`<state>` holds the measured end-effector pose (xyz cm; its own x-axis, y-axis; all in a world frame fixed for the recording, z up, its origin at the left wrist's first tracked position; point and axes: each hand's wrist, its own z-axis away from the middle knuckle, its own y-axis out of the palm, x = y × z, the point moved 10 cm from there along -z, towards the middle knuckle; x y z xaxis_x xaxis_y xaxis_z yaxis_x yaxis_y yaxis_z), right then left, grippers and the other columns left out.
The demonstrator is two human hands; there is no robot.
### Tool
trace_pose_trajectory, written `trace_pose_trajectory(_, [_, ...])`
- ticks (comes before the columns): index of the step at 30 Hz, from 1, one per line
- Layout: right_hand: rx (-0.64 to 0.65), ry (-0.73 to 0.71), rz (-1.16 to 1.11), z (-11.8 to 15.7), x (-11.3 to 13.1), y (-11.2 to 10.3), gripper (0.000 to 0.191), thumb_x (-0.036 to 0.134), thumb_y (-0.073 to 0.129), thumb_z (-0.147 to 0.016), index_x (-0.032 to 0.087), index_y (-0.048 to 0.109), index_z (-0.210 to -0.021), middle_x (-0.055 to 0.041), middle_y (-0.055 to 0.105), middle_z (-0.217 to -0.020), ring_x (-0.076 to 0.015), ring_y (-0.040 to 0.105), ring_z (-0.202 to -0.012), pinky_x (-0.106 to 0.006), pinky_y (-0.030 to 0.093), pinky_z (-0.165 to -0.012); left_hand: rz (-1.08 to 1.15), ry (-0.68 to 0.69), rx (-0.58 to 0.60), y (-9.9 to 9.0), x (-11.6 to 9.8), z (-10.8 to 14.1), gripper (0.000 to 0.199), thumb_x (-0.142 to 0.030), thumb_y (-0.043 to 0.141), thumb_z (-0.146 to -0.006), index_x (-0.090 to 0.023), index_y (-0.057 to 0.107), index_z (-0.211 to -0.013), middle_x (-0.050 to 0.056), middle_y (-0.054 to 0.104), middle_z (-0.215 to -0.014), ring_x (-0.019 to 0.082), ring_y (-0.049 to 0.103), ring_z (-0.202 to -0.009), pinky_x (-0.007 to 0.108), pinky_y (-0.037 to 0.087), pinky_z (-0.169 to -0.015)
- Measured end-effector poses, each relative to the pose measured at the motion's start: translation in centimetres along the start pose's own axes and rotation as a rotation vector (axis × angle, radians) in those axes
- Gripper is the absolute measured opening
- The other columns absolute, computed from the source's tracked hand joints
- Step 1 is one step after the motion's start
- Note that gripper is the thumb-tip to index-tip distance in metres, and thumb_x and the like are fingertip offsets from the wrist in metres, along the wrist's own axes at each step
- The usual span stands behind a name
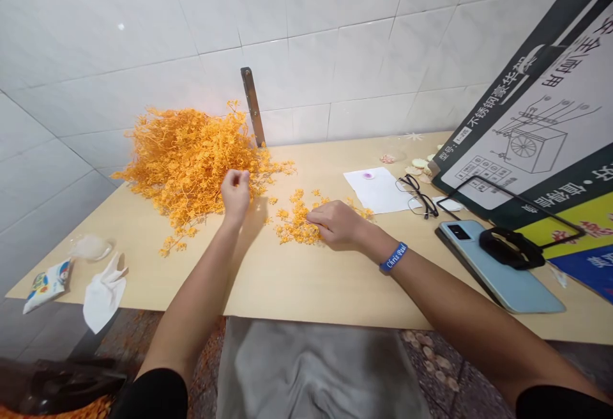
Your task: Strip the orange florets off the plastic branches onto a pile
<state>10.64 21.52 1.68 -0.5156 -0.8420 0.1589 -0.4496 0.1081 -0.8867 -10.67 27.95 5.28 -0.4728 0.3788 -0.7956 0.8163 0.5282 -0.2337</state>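
Evidently, only a small pile (297, 230) of orange sprigs lay apart, right of the large bunch (186, 157), which held most. Beside the bunch, the left hand (236, 197) had fingertips together, contents unclear; the right hand's (341, 222) pressed-together fingers touched the pile.

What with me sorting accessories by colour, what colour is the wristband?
The wristband is blue with white lettering, best seen in the head view.
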Motion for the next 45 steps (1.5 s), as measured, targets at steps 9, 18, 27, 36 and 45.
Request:
trace_pose_trajectory(9, [-0.256,0.114,0.080,0.3,-2.3,-1.6,0.029,0.023,0.038,-0.097,0.018,0.061,-0.081,-0.0036,0.063,-0.068,-0.0153,0.053,-0.061,-0.027,0.033,-0.060,-0.240,0.229,0.308,4.1,-1.3,1.8,0.033,-0.029,0.051,-0.091,-0.017,0.062,-0.120,0.014,0.061,-0.132,0.025,0.049,-0.130,0.042,0.034,-0.112])
trace_pose_trajectory(18, [-0.339,0.150,0.250,0.0,-1.9,-2.0,0.033,0.027,0.036,-0.100,0.017,0.063,-0.082,-0.0048,0.065,-0.068,-0.0162,0.054,-0.061,-0.029,0.030,-0.061,0.023,0.124,0.876,10.0,-4.3,8.4,0.040,-0.049,0.049,-0.090,-0.017,0.066,-0.074,0.002,0.066,-0.072,0.014,0.056,-0.066,0.025,0.040,-0.062])
trace_pose_trajectory(27, [-0.308,0.295,0.358,0.1,-4.6,-3.1,0.035,0.028,0.036,-0.098,0.018,0.056,-0.072,-0.0052,0.059,-0.060,-0.0168,0.047,-0.055,-0.031,0.022,-0.056,0.178,0.041,0.950,10.6,-6.3,9.5,0.050,-0.054,0.049,-0.086,-0.018,0.042,-0.052,-0.003,0.034,-0.049,0.008,0.030,-0.048,0.025,0.025,-0.049])
trace_pose_trajectory(36, [-0.291,0.414,0.403,-0.5,-4.6,-3.7,0.030,0.027,0.037,-0.096,0.018,0.059,-0.077,-0.0066,0.061,-0.058,-0.0177,0.046,-0.050,-0.031,0.017,-0.053,0.228,0.073,0.970,11.0,-7.2,10.0,0.045,-0.040,0.050,-0.083,-0.020,0.023,-0.053,-0.004,0.023,-0.052,0.007,0.020,-0.050,0.025,0.021,-0.048])
trace_pose_trajectory(45, [-0.268,0.552,0.442,0.5,-9.1,-4.2,0.022,0.018,0.041,-0.091,0.016,0.062,-0.083,-0.0076,0.060,-0.058,-0.0178,0.046,-0.050,-0.030,0.017,-0.054,0.296,0.040,1.127,11.0,-8.2,11.9,0.048,-0.042,0.052,-0.082,-0.020,0.023,-0.050,-0.005,0.020,-0.050,0.007,0.018,-0.048,0.026,0.018,-0.048])
